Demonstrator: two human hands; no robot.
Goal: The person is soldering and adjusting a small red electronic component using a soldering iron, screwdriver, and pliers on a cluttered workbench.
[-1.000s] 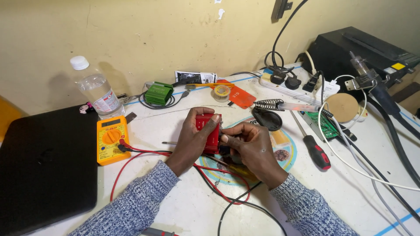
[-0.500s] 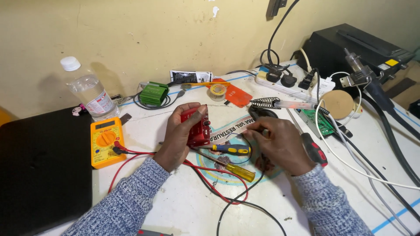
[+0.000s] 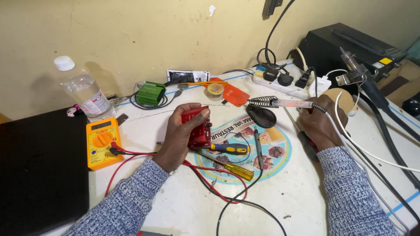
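The left hand (image 3: 181, 137) is clamped around a small red box-shaped electronic module (image 3: 197, 128), thumb along its top edge and fingers behind, holding it tilted up off the white bench (image 3: 175, 205) just above the round printed mat (image 3: 245, 148). The right hand (image 3: 318, 126) is well apart from it, at the right side of the bench, closed around the handle end of a soldering iron with a translucent barrel (image 3: 291, 103), whose tip sits in the coiled wire stand (image 3: 261, 102) above a black round base (image 3: 266, 119). Whether the fingers grip the handle firmly or only rest on it, I cannot tell.

Just beside the module lie a blue-and-yellow-handled screwdriver (image 3: 229, 148) and an amber-handled screwdriver (image 3: 236, 170), both on the mat. Red test leads (image 3: 131, 153) run from a yellow digital multimeter (image 3: 103, 142) at the left, under the left wrist and across the bench. A clear plastic water bottle with a white cap (image 3: 81, 89) stands behind the meter, and a roll of solder wire (image 3: 215, 91) lies near the wall.

As I judge it, the step in hand is fetching the iron while the module is held ready. The next move calls for drawing the iron clear of the coil without snagging its cord, bringing the hot tip across to the module, and keeping the left fingers away from the joint.
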